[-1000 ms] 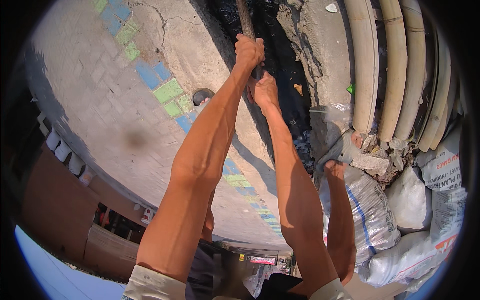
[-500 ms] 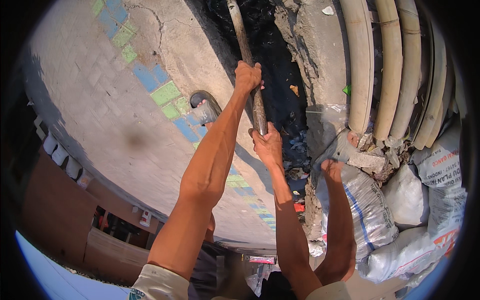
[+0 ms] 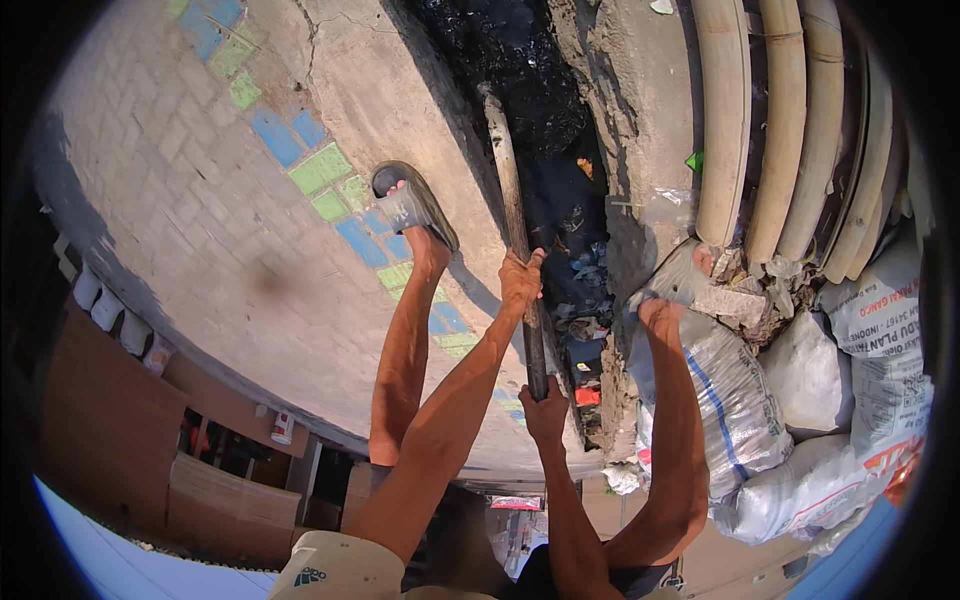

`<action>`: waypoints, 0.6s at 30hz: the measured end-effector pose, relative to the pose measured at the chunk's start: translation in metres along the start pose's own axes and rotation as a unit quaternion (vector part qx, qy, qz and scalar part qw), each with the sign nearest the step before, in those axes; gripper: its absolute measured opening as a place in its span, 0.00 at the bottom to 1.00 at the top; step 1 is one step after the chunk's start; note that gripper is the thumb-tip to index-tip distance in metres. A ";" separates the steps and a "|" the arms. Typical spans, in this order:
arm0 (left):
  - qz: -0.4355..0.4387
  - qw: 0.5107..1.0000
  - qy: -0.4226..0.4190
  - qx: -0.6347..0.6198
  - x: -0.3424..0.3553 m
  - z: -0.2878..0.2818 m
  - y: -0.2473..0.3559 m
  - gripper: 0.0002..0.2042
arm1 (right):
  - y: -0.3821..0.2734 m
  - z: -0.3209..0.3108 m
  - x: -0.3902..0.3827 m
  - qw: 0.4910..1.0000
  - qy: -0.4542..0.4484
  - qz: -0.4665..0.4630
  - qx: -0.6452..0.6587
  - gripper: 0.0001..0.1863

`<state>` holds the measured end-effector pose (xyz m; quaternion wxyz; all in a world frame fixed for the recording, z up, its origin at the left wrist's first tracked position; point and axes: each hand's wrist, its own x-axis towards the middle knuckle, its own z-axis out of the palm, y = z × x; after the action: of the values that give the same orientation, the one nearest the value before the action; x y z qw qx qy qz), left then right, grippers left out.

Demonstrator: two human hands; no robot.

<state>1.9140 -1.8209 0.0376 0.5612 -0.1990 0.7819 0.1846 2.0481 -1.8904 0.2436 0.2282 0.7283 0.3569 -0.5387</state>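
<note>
A long, worn pole (image 3: 511, 195), dirty and pale toward its far end, slants over the drain ditch (image 3: 545, 130). My left hand (image 3: 522, 280) is closed around it partway along. Lower down, my right hand (image 3: 545, 412) grips the dark near end. The pole's far tip lies by the left wall of the ditch, just above or at the black water; I cannot tell whether it touches. Bits of rubbish and a red scrap (image 3: 587, 397) lie in the ditch beside my hands.
My sandalled left foot (image 3: 412, 205) stands on the concrete edge of the paved path (image 3: 200, 220). My right foot (image 3: 665, 310) is on the opposite bank, near rubble (image 3: 735, 302). Thick bamboo poles (image 3: 722, 120) and filled white sacks (image 3: 735, 410) lie to the right.
Both hands have drawn back toward me along with the pole. Its far tip has come down into view from the upper edge. My left foot shows more fully.
</note>
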 end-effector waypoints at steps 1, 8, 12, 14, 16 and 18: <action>-0.003 1.000 -0.011 -0.014 -0.015 0.003 -0.020 0.19 | 0.019 -0.004 -0.010 1.000 -0.001 0.010 -0.016 0.15; 0.057 0.993 -0.030 -0.103 -0.057 0.005 -0.023 0.18 | 0.036 -0.029 -0.015 0.999 0.001 -0.021 -0.044 0.15; 0.131 0.986 0.008 -0.103 -0.001 -0.004 0.104 0.18 | -0.050 -0.010 0.081 0.993 -0.034 -0.037 0.110 0.15; 0.206 0.976 0.044 -0.050 0.041 -0.005 0.179 0.18 | -0.144 -0.002 0.138 0.978 -0.085 -0.088 0.166 0.14; 0.250 0.966 0.052 -0.032 0.067 -0.002 0.260 0.20 | -0.244 -0.008 0.188 0.969 -0.086 -0.147 0.177 0.12; 0.302 0.951 0.066 -0.004 0.098 -0.005 0.328 0.21 | -0.333 -0.010 0.238 0.963 -0.081 -0.201 0.159 0.13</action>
<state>1.7119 -1.5538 -0.0326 0.4258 0.0323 0.8399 0.3350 1.8387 -1.6048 0.0381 0.0241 0.6226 0.3862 -0.6802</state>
